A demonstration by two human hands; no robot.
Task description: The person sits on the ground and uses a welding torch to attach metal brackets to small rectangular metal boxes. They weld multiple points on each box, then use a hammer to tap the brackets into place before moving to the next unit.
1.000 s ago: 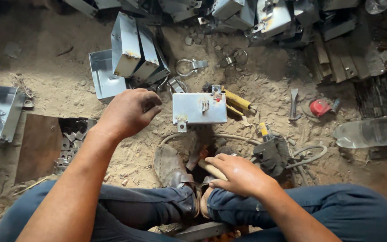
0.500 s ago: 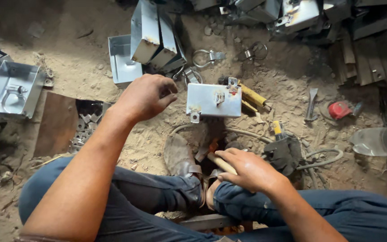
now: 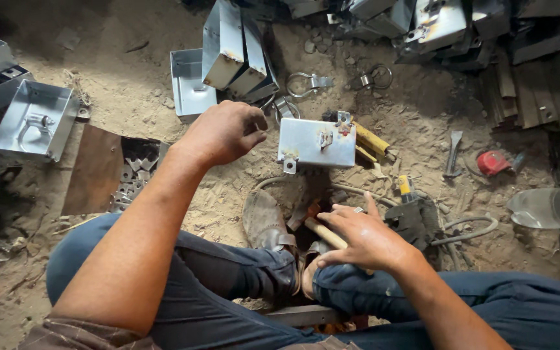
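Note:
I sit on sandy ground with my legs crossed. My left hand (image 3: 223,131) hovers with curled fingers just left of a grey metal box (image 3: 308,143) with small tabs, which lies on the sand; I cannot tell whether anything is in the hand. My right hand (image 3: 364,234) rests over my knee and grips the wooden handle of a hammer (image 3: 322,232) that points toward my shoe (image 3: 264,223). A yellow-handled tool (image 3: 372,140) lies just behind the box.
More metal boxes (image 3: 234,48) stand stacked at the back, and an open one (image 3: 36,120) lies at left. Small metal brackets (image 3: 131,178) fill a pit beside a rusty plate (image 3: 95,170). Ring clamps (image 3: 306,83), a red object (image 3: 492,163), a clear bottle (image 3: 549,207) and a cable (image 3: 468,230) lie around.
My view has shifted, so everything sits lower and further right in frame. My left hand stays beside the metal box; my right hand keeps the hammer handle.

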